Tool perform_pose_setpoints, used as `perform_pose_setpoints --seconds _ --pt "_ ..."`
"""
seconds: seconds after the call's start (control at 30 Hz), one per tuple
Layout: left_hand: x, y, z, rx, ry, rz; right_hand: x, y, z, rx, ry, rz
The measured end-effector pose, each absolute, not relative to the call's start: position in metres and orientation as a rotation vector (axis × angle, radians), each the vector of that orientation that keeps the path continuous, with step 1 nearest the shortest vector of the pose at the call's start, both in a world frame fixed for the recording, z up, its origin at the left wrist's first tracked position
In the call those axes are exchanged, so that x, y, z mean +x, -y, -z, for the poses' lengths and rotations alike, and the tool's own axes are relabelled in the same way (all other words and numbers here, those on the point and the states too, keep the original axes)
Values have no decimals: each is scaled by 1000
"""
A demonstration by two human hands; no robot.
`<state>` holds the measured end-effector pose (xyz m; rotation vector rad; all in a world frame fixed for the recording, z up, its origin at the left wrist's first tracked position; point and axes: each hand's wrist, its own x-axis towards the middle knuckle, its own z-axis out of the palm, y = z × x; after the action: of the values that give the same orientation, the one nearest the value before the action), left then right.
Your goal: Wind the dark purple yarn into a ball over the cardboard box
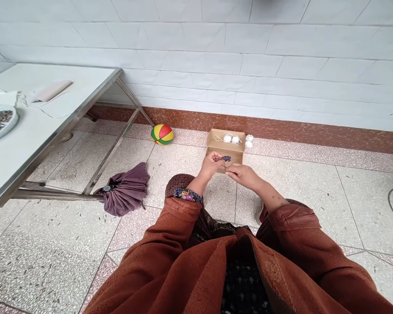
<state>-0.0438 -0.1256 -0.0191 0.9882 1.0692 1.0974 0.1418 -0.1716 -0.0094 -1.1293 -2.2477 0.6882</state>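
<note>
A small dark blue wound bundle of thread (226, 158) is pinched in the fingers of my left hand (212, 164). Close beside it, my right hand (244, 174) is closed, thumb and forefinger pressed together on a thin dark strand (225, 166) below the bundle. Both hands are above the near part of an open cardboard box (214, 140) on the floor. Inside its far part lie white balls of string (227, 138) with loose ends, and more white balls (249, 141) rest just outside its right edge.
To the left stands a metal-framed table (94, 83) bearing a plate (15, 124) of dried pieces and a beige roll (54, 90). A colourful ball (162, 134) and a folded purple umbrella-like cloth (127, 189) lie on the floor. A tiled wall (196, 65) runs behind.
</note>
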Motion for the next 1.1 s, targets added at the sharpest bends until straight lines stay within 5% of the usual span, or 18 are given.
perform_pose_setpoints --seconds 0.27,0.5,0.83,1.1 --pt "-41 137 18 1114 -776 -772 163 153 1 -1367 1920 -494" --pt "-47 128 19 906 -883 -1068 142 172 15 -1182 2244 -598" --pt "-43 137 19 1045 -697 -790 158 157 3 -1350 1948 -551" --pt "-43 134 20 896 -807 -1069 142 171 13 -1292 2089 -680"
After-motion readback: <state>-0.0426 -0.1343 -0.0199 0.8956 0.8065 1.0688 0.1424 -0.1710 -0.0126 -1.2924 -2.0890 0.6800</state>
